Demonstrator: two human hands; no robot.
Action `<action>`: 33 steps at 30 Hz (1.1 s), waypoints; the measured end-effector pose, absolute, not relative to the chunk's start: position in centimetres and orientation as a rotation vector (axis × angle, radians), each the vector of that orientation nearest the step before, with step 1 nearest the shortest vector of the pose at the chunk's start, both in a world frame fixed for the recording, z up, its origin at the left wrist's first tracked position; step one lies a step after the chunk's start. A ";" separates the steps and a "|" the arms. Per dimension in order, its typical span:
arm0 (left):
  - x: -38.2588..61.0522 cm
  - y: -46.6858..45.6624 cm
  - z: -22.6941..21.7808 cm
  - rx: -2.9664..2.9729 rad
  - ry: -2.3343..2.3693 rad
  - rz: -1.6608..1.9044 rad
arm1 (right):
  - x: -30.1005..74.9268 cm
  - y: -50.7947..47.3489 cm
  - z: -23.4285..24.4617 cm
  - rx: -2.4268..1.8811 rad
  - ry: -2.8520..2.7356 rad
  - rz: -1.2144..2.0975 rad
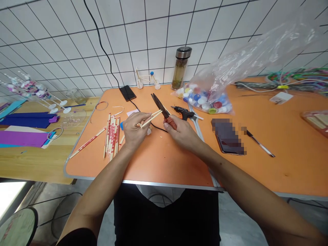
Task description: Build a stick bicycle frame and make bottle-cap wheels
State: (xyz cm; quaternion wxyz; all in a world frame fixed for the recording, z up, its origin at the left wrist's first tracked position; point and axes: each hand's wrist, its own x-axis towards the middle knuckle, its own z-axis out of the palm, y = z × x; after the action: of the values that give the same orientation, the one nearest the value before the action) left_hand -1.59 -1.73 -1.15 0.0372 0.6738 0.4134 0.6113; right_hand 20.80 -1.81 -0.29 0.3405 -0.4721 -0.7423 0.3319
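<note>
Across the orange metal-edged desk (269, 174), the head camera shows me my left hand (135, 131) and right hand (180, 134) close together just above the surface. My left fingers (134, 119) curl shut around thin pale wooden sticks (151, 118), which point right toward the other hand. My right fingers (171, 127) wrap closed around red-handled scissors with dark metal blades (158, 105), which angle up and away from me. The sticks cross just beside the blades, but I cannot tell how far the blades are parted. Left of my hands lies a loose heap of red-and-white paper-wrapped chopsticks (112, 136). Beyond my hands sit a black hot glue gun (183, 113) and a clear plastic bag of colourful bottle caps (205, 97). Farther right rests a dark smartphone (227, 136), its face blurred, near a slim silver-and-black pen-like tool (260, 145). A glass bottle with a steel cap (180, 68) stands at the back of the desk, against a white tiled wall (143, 30).
</note>
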 end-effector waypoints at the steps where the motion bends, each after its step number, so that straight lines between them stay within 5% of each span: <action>1: -1.6 -1.8 -1.1 2.069 1.267 1.878 | 20.7 -1.7 -0.4 -1.222 -1.930 0.871; 19: -1.3 -1.7 -1.4 1.950 1.321 1.853 | 20.1 -1.3 -0.2 -1.285 -1.858 0.831; 33: -0.7 -1.4 0.4 1.089 1.161 1.629 | 21.6 -1.7 0.0 -1.287 -1.869 1.019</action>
State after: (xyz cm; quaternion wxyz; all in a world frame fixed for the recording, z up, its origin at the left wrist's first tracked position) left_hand -0.65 -1.37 0.36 0.4184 0.4343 0.4630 0.6496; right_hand 21.58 -1.73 -0.02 0.3209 -0.4900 -0.7116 0.3880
